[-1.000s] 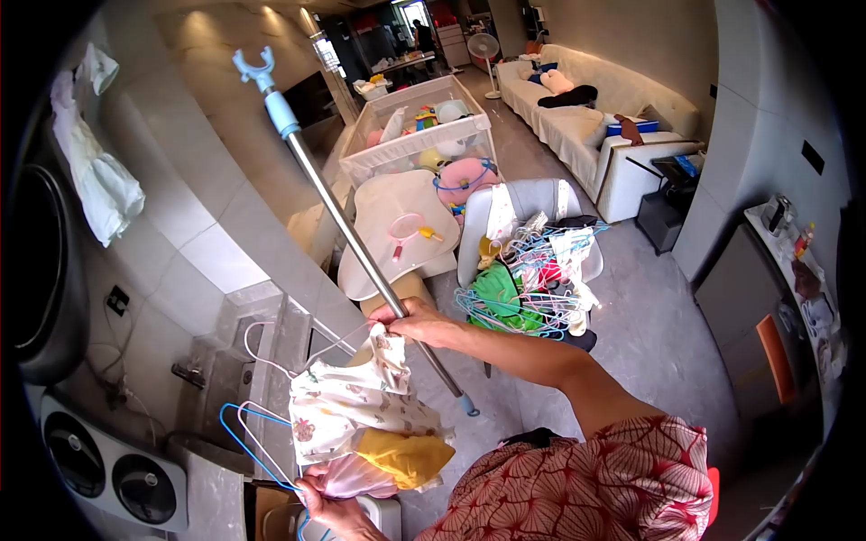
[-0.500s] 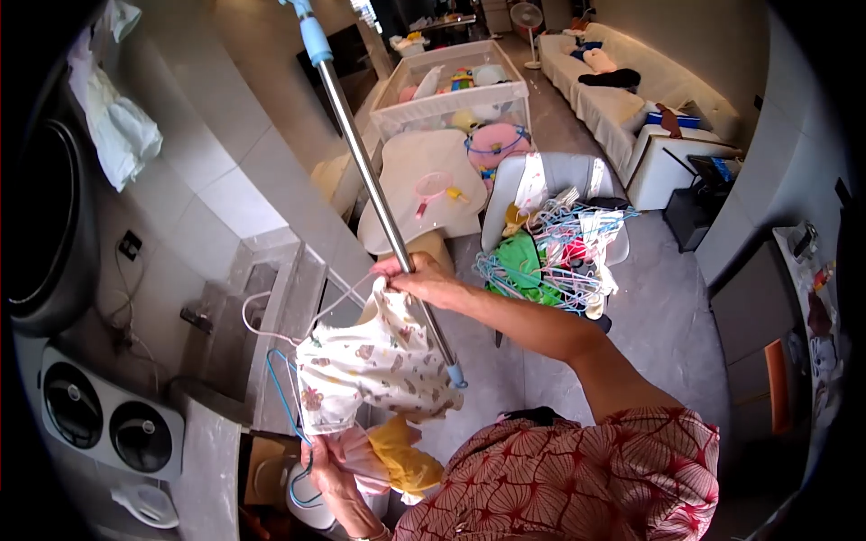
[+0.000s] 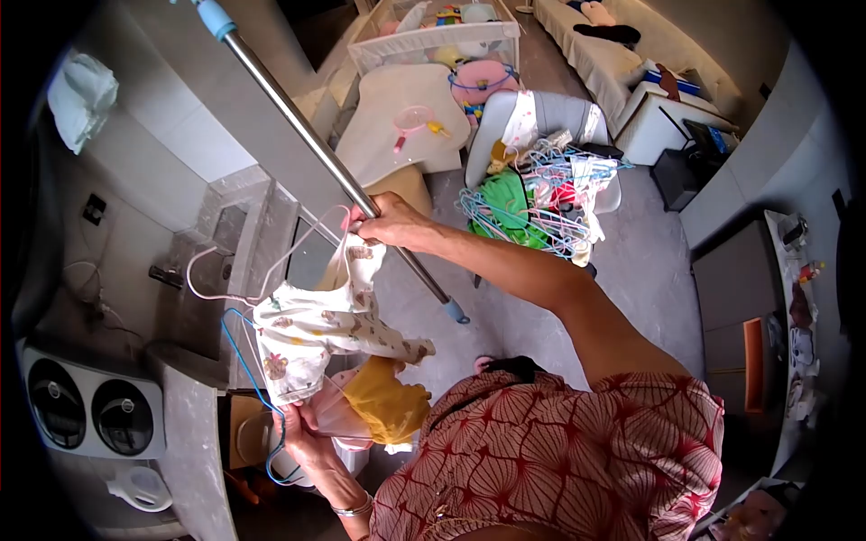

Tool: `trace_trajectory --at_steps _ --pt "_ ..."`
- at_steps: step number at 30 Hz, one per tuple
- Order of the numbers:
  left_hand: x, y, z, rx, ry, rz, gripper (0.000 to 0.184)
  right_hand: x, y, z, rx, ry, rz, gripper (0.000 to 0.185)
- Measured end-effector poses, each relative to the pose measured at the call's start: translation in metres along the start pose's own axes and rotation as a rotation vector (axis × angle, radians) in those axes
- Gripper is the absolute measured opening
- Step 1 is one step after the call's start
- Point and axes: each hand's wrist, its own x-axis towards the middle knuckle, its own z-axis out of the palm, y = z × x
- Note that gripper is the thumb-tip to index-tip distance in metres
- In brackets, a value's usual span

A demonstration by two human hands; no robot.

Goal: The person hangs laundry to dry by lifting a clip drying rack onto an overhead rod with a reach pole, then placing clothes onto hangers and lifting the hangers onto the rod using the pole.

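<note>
**Your right hand [image 3: 381, 223] and left hand [image 3: 305, 442] were both full**

Smooth grey floor [image 3: 645, 298] lay beneath everything. A cream, curvy-edged table [image 3: 374, 104] stood near a grey padded chair [image 3: 561, 113]. From the chair's back to its front edge spread a tangled heap of blue, pink and white hangers [image 3: 552, 212], with bright green cloth [image 3: 501, 200] toward the left edge.

Your right hand was wrapped around a shiny metal pole with light-blue ends [image 3: 311, 140], which slanted from upper left to lower right. A small white printed garment [image 3: 311, 334] hung below the pole, its upper edge touching the same hand, a pale pink hanger [image 3: 219, 298] by its neckline.

Your left hand was closed on a blue hanger [image 3: 241, 361] and some pale pink cloth [image 3: 329, 408]; whether it also gripped the garment's hem, I cannot tell. A crumpled mustard-yellow cloth [image 3: 383, 401] hung against the pink one.

Toward the table's right edge lay a pink racket [image 3: 413, 122], a small yellow object [image 3: 438, 129] beside it.
</note>
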Motion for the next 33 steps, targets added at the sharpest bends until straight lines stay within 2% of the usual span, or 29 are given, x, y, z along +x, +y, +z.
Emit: trace_trajectory --at_steps 1,3,4,5,7,9,10,11,12,15,16,17,19,26,29,31,33 --pt "0.001 -0.001 -0.002 -0.011 -0.048 -0.007 0.015 0.003 0.009 0.002 0.044 -0.005 -0.048 0.022" --pt "0.004 -0.004 -0.001 -0.025 0.023 -0.007 0.014 -0.003 0.004 0.007 0.074 -0.004 -0.040 0.024" --pt "0.004 -0.004 0.005 -0.038 0.127 -0.009 0.012 0.000 0.008 0.008 -0.031 0.016 -0.061 0.029" --pt "0.009 -0.009 -0.017 -0.005 0.082 -0.047 0.010 0.001 0.020 0.009 0.025 0.038 -0.096 0.031" --pt "0.009 -0.005 -0.002 0.027 0.114 -0.012 0.009 0.004 0.033 0.008 -0.037 0.024 -0.077 0.030" --pt "0.013 -0.009 -0.013 -0.016 0.034 -0.036 0.009 -0.002 0.031 0.009 -0.110 0.046 0.045 0.031" --pt "0.012 -0.010 -0.011 -0.061 0.035 -0.079 0.008 0.005 0.054 0.013 -0.079 0.027 -0.019 0.031" --pt "0.011 -0.013 -0.019 0.016 0.109 -0.066 0.010 0.000 0.048 0.015 -0.132 0.003 0.089 0.031" --pt "0.006 -0.012 -0.019 0.021 0.160 -0.040 0.010 0.002 0.055 0.016 -0.111 0.000 0.090 0.033" --pt "0.018 -0.016 -0.014 0.035 0.188 -0.020 0.011 0.001 0.065 0.004 -0.255 0.042 -0.071 0.038" --pt "0.012 -0.015 -0.019 0.057 0.213 -0.020 0.011 -0.004 0.070 -0.001 -0.188 0.008 0.064 0.040" --pt "0.015 -0.019 -0.032 -0.075 0.061 -0.019 0.012 0.000 0.060 -0.004 -0.128 -0.034 0.171 0.041" --pt "0.017 -0.015 -0.027 -0.002 0.119 0.008 0.011 0.000 0.067 -0.005 0.030 -0.118 0.266 0.048" --pt "0.020 -0.015 -0.017 -0.015 0.140 0.056 0.011 -0.001 0.082 0.014 0.102 -0.103 0.299 0.049" --pt "0.020 -0.015 -0.021 0.003 0.130 0.059 0.011 0.006 0.084 0.012 0.228 -0.098 0.261 0.041" --pt "0.019 -0.013 -0.022 0.023 0.122 0.060 0.012 0.016 0.083 0.011 0.247 -0.210 0.214 0.043" --pt "0.018 -0.012 -0.018 0.037 0.144 0.070 0.012 0.022 0.080 0.011 0.264 -0.195 0.199 0.048"
